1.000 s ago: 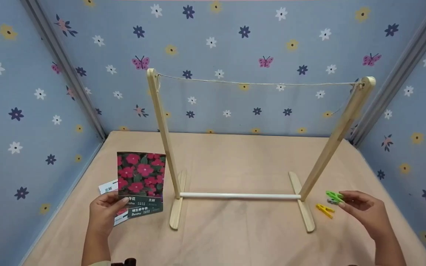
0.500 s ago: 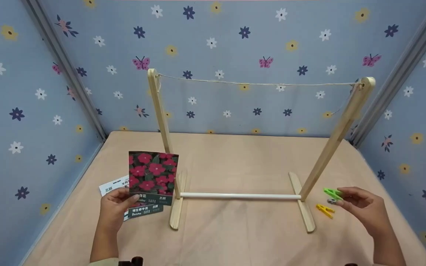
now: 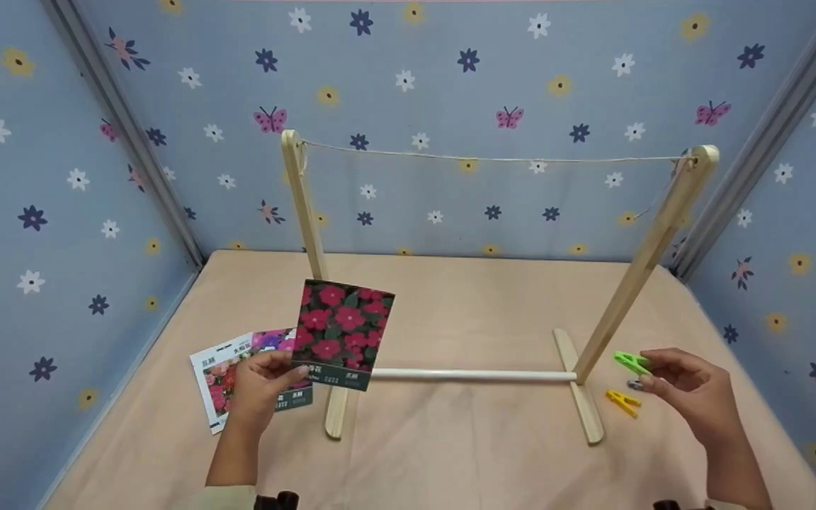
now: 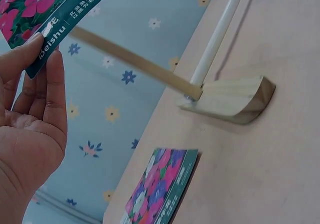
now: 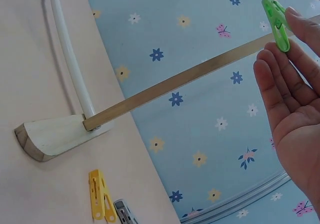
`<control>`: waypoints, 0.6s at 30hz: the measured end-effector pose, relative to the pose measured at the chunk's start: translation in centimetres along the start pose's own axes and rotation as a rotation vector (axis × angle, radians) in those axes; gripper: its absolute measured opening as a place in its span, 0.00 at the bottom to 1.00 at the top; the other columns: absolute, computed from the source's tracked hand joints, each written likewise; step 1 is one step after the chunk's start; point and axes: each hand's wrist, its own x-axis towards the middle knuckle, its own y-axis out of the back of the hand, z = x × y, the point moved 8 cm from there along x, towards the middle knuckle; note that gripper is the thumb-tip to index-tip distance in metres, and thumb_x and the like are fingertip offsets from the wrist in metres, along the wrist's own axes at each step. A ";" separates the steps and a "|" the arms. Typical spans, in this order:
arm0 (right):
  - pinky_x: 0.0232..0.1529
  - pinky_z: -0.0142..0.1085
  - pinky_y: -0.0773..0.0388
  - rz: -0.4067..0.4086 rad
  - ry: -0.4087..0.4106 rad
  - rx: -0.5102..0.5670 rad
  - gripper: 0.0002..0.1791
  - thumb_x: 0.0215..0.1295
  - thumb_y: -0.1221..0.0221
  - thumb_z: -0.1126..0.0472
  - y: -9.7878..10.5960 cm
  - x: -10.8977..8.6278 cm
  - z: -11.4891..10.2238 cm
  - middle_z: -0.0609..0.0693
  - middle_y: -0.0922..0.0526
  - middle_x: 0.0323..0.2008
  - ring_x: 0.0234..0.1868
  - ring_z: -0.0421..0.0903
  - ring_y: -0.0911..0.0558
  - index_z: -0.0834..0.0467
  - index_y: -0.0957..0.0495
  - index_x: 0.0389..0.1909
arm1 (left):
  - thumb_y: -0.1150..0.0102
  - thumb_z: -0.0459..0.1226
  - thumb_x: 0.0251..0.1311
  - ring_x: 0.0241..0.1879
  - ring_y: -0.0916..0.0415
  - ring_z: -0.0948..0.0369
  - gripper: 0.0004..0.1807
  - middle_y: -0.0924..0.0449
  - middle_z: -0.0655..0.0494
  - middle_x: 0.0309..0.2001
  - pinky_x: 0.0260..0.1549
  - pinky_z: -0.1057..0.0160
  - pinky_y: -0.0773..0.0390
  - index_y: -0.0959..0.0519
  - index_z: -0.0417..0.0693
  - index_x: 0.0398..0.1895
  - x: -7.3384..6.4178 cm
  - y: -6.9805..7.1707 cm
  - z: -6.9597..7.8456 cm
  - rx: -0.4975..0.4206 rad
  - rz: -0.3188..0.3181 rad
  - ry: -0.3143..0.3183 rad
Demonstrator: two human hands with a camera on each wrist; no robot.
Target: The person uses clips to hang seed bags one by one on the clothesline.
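My left hand (image 3: pixel 259 397) pinches a seed packet (image 3: pixel 344 329) printed with red flowers by its lower left corner, between thumb and fingers. It is raised in front of the left post of a wooden stand (image 3: pixel 652 276). Two more flower packets (image 3: pixel 220 389) lie overlapping beneath that hand; the left wrist view shows a packet (image 4: pixel 160 184) with pink and purple flowers. Off the table, my right hand (image 3: pixel 695 397) pinches a green clothespin (image 5: pixel 276 23) by thumb and fingertips. Below it lie a yellow clothespin (image 3: pixel 622 402) and a grey clothespin (image 5: pixel 124 213).
Between the stand's two posts a thin string (image 3: pixel 486 159) is tied along the top. A white rod (image 3: pixel 472 375) joins their feet low down. Blue flowered panels (image 3: pixel 436 85) close in the peach-coloured tabletop (image 3: pixel 450 304) at the back and both sides.
My left hand has carried the red-flowered packet to the right and tilted it slightly, uncovering more of the packets below. My right hand has risen a little with the green clothespin.
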 end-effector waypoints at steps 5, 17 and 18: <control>0.33 0.31 0.23 -0.041 0.079 0.126 0.18 0.48 0.46 0.84 -0.8 0.3 -1.1 0.62 0.24 0.37 0.36 0.48 0.23 0.79 0.30 0.43 | 0.31 0.30 0.38 0.29 0.27 0.55 0.15 0.24 0.43 0.30 0.32 0.60 0.21 0.22 0.33 0.33 0.0 -2.1 0.1 -0.009 -0.040 0.037; 0.37 0.31 0.24 -0.087 0.138 0.125 0.19 0.48 0.48 0.85 -1.7 1.0 -2.9 0.66 0.27 0.42 0.40 0.49 0.24 0.80 0.32 0.46 | 0.31 0.31 0.39 0.26 0.28 0.55 0.12 0.24 0.42 0.28 0.27 0.61 0.21 0.20 0.36 0.29 0.1 -7.2 1.0 -0.033 -0.175 -0.055; 0.36 0.31 0.24 -0.087 0.142 0.125 0.19 0.49 0.48 0.85 -1.7 1.1 -3.1 0.65 0.27 0.42 0.40 0.49 0.24 0.80 0.32 0.45 | 0.31 0.31 0.39 0.26 0.28 0.55 0.11 0.24 0.43 0.28 0.27 0.62 0.21 0.20 0.37 0.29 0.1 -7.6 1.1 -0.024 -0.179 -0.061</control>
